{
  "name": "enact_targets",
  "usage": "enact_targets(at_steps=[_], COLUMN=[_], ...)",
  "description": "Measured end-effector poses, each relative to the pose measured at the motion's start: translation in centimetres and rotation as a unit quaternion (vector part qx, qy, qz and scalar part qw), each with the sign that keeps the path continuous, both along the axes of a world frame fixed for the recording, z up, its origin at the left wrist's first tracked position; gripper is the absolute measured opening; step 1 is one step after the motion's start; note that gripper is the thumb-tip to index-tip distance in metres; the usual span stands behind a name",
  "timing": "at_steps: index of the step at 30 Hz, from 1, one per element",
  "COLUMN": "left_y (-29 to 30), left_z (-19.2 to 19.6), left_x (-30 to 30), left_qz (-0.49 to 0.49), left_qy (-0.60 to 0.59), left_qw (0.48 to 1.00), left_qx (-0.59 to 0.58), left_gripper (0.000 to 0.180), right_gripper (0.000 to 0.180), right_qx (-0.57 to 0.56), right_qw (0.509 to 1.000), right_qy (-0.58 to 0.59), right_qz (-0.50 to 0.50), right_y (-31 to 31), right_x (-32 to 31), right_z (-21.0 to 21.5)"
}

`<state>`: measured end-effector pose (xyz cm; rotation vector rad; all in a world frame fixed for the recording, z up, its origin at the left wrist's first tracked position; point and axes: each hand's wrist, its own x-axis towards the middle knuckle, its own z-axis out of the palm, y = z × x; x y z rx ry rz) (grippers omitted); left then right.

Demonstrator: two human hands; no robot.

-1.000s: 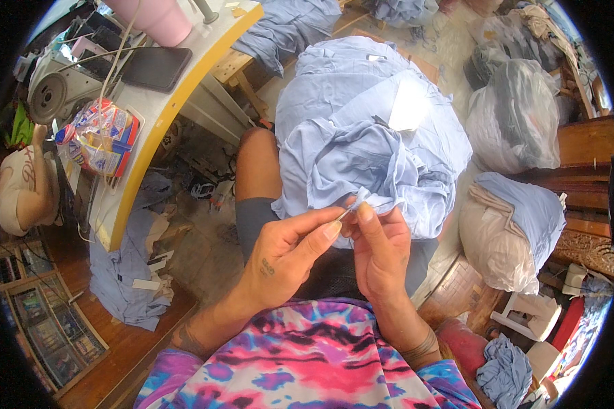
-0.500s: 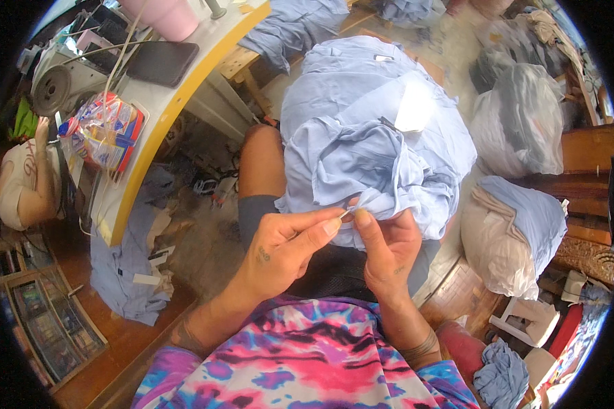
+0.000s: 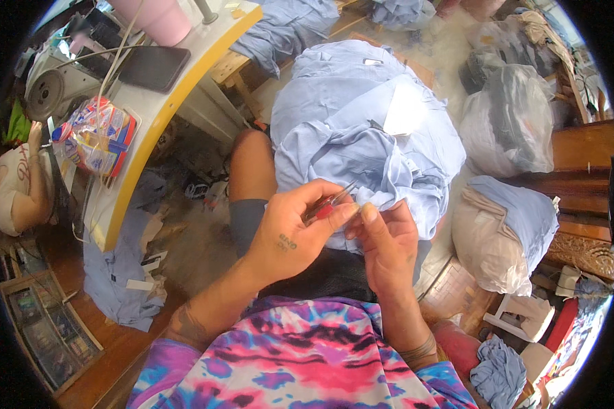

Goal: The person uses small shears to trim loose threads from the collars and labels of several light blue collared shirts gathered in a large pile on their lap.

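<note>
A large heap of light blue cloth (image 3: pixel 307 95) covers my lap, its loose folds bunched toward me. My left hand (image 3: pixel 290 232) is closed around small thread snips (image 3: pixel 325 206) with a red grip, their thin metal points angled up and to the right over the cloth. Its thumb and fingertip meet close to my right thumb. My right hand (image 3: pixel 389 245) pinches the near edge of the blue cloth between thumb and fingers. A white paper tag (image 3: pixel 404 109) rests on the heap beyond my hands.
At the left stands a white table with a yellow edge (image 3: pixel 162 119), bearing a phone (image 3: pixel 154 68), a pink cup (image 3: pixel 160 20) and a colourful plastic packet (image 3: pixel 97 140). A person (image 3: pixel 24 184) sits beyond it. Bagged cloth (image 3: pixel 494 232) lies at the right.
The red snips now show in my left hand, which has turned and risen slightly. My right hand keeps its pinch on the cloth. The whole view has shifted a little.
</note>
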<state>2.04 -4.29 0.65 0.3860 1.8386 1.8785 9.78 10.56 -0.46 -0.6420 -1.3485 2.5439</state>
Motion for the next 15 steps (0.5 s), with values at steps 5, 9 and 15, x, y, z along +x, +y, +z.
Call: enact_targets(at_steps=[5, 9, 15], left_y=[0.3, 0.3, 0.6], left_z=[0.8, 0.4, 0.6], left_x=[-0.9, -1.0, -1.1], left_qz=[-0.076, -0.097, -0.090], left_qy=[-0.141, -0.202, -0.240], left_qw=[0.985, 0.969, 0.953], left_qx=[0.062, 0.104, 0.160], left_gripper=[0.019, 0.022, 0.023], right_gripper=[0.018, 0.019, 0.018], right_qx=[0.057, 0.049, 0.049], right_qw=[0.998, 0.999, 0.998], right_qy=[0.011, -0.007, 0.009], right_qz=[-0.005, -0.003, -0.041], right_y=[0.5, 0.6, -0.2], right_x=[0.2, 0.1, -0.3], right_z=[0.4, 1.5, 2.0])
